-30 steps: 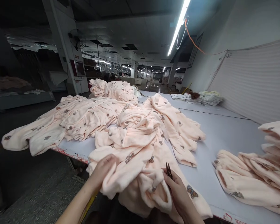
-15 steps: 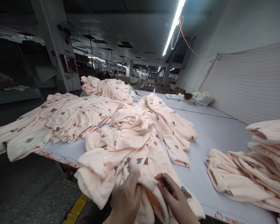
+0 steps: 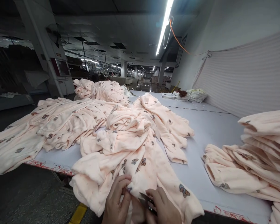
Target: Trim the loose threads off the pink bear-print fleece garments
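Pink fleece garment (image 3: 140, 161) with small butterfly prints lies at the near edge of the table (image 3: 214, 124), hem hanging over toward the person. Left hand (image 3: 116, 202) pinches a fold of that garment, fingers clenched on the fabric. Right hand (image 3: 163, 207) is closed around small thread snips (image 3: 145, 199), blades lying against the cloth just beside the left fingers; whether they are cutting cannot be told. Judging progress: looks like mid-batch trimming or checking; a neat stack of folded garments (image 3: 258, 155) at the right reads as done, while the loose heap (image 3: 67, 121) spread across the left and centre, plus another pile further back (image 3: 102, 88), reads as left to do, so most of the work remains. No bins or boxes in view; everything sits straight on the table. A flat bundle of pale sheets (image 3: 191, 95) lies at the far end near the wall. A yellow floor line (image 3: 78, 214) shows below the table edge.
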A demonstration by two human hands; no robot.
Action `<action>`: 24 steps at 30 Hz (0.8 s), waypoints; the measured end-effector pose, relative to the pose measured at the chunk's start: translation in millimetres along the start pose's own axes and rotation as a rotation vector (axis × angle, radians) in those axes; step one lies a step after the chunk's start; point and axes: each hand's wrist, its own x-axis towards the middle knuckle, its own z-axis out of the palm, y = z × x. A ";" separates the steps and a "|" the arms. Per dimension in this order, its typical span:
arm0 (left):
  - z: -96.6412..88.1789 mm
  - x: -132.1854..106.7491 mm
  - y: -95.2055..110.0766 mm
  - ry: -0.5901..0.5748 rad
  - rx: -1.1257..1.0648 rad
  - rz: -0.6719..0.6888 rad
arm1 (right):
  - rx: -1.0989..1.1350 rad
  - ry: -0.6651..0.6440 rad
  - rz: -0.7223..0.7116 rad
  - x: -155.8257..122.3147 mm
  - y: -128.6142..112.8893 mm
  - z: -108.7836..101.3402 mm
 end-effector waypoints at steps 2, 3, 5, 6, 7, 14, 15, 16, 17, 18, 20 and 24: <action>-1.3 0.7 -2.5 -0.038 -0.063 -0.069 | -0.028 0.039 -0.049 4.0 3.7 -2.0; -1.6 3.2 -3.0 -0.072 -0.125 -0.149 | -0.032 0.061 -0.079 8.8 5.4 -4.8; -2.0 12.7 -2.0 -0.210 -0.311 -0.369 | -0.057 0.102 -0.140 22.6 8.1 -10.5; -2.5 18.9 -0.6 -0.305 -0.419 -0.489 | -0.078 0.108 -0.157 30.5 9.0 -12.2; -3.3 25.5 1.0 -0.393 -0.526 -0.601 | -0.093 0.106 -0.155 38.4 9.7 -13.0; -12.0 44.4 9.5 -0.398 -0.944 -0.945 | 0.063 -0.161 0.254 55.6 4.8 -16.8; -12.2 43.7 9.4 -0.400 -0.967 -0.947 | 0.121 -0.194 0.265 53.0 2.1 -20.0; -12.2 43.0 9.1 -0.411 -0.987 -0.943 | 0.181 -0.224 0.253 50.4 -0.9 -23.3; -11.8 42.3 8.7 -0.427 -1.006 -0.933 | 0.232 -0.251 0.222 48.1 -3.9 -26.1; -11.3 41.7 8.2 -0.447 -1.024 -0.920 | 0.268 -0.270 0.182 46.4 -6.7 -28.0; -10.6 40.9 7.0 -0.486 -1.052 -0.897 | 0.281 -0.275 0.133 45.5 -10.2 -29.1; -12.8 41.8 5.3 -0.528 -1.021 -0.846 | 0.301 -0.225 0.181 48.6 -9.7 -27.0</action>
